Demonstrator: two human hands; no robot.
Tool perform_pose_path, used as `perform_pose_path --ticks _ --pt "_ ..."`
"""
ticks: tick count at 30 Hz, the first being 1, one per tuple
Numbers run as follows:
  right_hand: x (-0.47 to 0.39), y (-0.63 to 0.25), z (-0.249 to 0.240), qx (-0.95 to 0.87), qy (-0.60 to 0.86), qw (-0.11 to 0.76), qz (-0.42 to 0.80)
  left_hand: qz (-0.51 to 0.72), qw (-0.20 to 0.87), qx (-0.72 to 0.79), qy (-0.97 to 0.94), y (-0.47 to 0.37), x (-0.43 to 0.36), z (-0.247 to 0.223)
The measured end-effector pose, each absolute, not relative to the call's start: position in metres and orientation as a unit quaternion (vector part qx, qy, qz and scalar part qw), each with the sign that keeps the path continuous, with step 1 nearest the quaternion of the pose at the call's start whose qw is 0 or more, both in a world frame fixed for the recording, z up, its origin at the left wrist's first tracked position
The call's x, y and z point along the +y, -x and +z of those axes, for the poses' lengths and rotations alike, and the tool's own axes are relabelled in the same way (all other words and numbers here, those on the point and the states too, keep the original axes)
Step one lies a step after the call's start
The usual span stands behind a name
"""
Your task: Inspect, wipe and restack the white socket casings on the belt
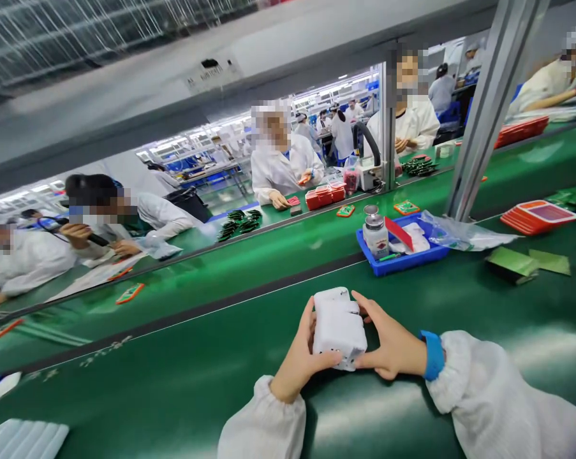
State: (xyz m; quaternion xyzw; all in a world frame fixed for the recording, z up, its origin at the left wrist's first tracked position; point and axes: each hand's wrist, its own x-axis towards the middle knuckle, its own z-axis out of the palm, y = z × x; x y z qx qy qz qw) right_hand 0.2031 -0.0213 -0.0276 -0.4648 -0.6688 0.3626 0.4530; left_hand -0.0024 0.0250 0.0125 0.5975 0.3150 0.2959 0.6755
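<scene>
Seen from a head-worn camera: two bare hands in white sleeves hold a white plastic adapter-like block (339, 328) just above the green tabletop (173, 382), near its front edge. The left hand (300, 357) wraps its left side, thumb under the lower corner; the right hand (388, 344), with a blue wristband (432, 354), cups the right side, fingers spread along the top. Both hands are closed on the block, which is tilted.

Beyond it, well apart, a blue tray (402, 261) carries a small capped bottle (376, 233) and white cloths, with a crumpled clear bag (460, 233) beside it. Further right lies a stack of red trays (539, 215). Co-workers in white coats sit across the far belt.

Risks, as a judgement: the grip is mostly fingertips on smooth plastic, so the block could slip and knock against the tabletop. A wide sweep of the right sleeve might drag the green packets (527, 262) nearby.
</scene>
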Motion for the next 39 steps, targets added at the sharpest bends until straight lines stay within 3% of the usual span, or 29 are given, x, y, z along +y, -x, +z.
perform_pose_path --ticks 3,14,20,29,39 --pt "-0.024 -0.204 -0.024 -0.690 0.461 0.448 0.332 0.273 0.658 0.302 -0.633 0.006 0.025 0.011" --pt "-0.028 -0.214 -0.013 -0.682 0.434 0.399 0.433 0.188 0.556 0.290 -0.756 0.005 0.019 0.017" --pt "-0.020 -0.226 -0.018 -0.731 0.423 0.409 0.345 0.169 0.552 0.332 -0.746 0.005 0.017 0.013" --pt "-0.023 -0.211 -0.025 -0.795 0.472 0.312 0.219 0.208 0.568 0.320 -0.730 -0.001 0.013 0.008" --pt "-0.028 -0.210 -0.025 -0.786 0.484 0.311 0.227 0.230 0.604 0.314 -0.695 0.004 0.017 0.003"
